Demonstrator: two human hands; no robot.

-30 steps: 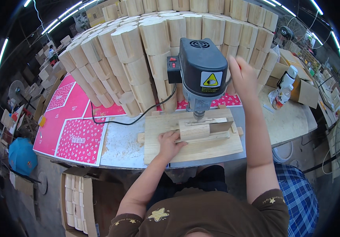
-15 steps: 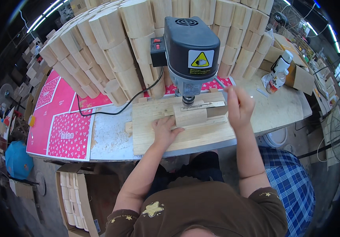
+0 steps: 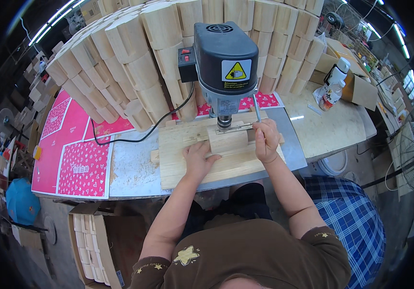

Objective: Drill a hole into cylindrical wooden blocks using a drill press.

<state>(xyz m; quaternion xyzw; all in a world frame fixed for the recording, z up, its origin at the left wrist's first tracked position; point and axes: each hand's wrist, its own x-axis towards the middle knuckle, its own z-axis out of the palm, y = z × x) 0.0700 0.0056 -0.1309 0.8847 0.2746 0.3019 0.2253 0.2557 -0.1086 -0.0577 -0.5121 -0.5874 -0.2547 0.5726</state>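
Observation:
A black and grey bench drill press (image 3: 222, 58) stands before me on the table. Its chuck (image 3: 224, 123) is down over a pale wooden block (image 3: 229, 142), which lies in a jig on a wooden board (image 3: 174, 176). My left hand (image 3: 197, 161) is against the block's left end, thumb along the near edge and fingers behind, holding it in place. My right hand (image 3: 267, 140) is closed round the drill press lever (image 3: 257, 107), to the right of the chuck. Whether the bit is inside the wood is hidden.
Tall stacks of shaped wooden blocks (image 3: 137, 60) rise behind the drill press. Its black cable (image 3: 142, 139) loops over pink printed sheets (image 3: 84, 166) at the left. Bottles (image 3: 332, 96) stand at the right. Below the table, a cardboard box (image 3: 103, 241) holds more blocks.
My right hand has come down and inward with the lever, which now points more steeply downward. My left hand stays at the block. The whole view has shifted slightly.

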